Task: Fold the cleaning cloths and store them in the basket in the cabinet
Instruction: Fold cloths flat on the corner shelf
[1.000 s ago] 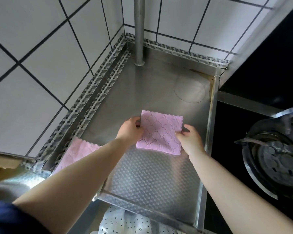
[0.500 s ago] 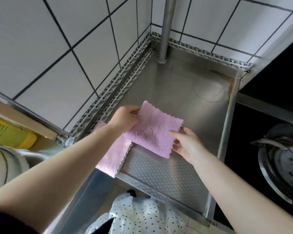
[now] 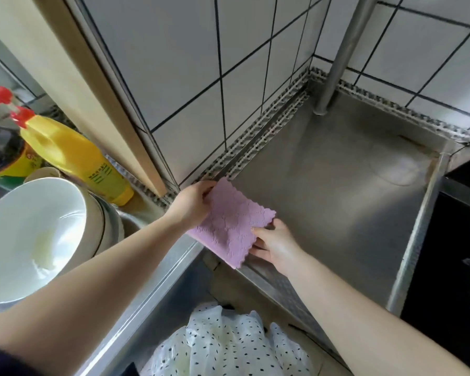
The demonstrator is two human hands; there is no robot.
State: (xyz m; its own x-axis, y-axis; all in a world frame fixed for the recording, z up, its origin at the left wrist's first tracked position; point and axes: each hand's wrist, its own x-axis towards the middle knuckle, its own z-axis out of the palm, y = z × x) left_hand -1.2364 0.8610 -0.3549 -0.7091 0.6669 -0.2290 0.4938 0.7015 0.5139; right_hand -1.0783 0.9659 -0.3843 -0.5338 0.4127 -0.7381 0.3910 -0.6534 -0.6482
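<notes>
**Folded Pink Cloth Slides to the Bench Corner**

The left hand has its grip closed on the far edge of the pink cloth, with fingers curled over the top of it. The right hand pinches the near right edge — its fingertips lie on top and its thumb goes under. The cloth is a small folded square. It sits at the front left corner of the steel bench, and its low corner hangs a little past the edge.

A moment ago the cloth was out near the middle of the bench. A second pink cloth lay at the left edge. Now both hands have carried the folded one over to that same corner. The second cloth cannot be seen now — it may be under the folded one, but I cannot tell.

The view has swung left too. A yellow bottle and a stack of white bowls now show beside the bench.

I think the folding of this cloth is done. It looks like the person is putting the cloths together in one pile. No basket or cabinet shows here, so the putting away is still to come.
</notes>
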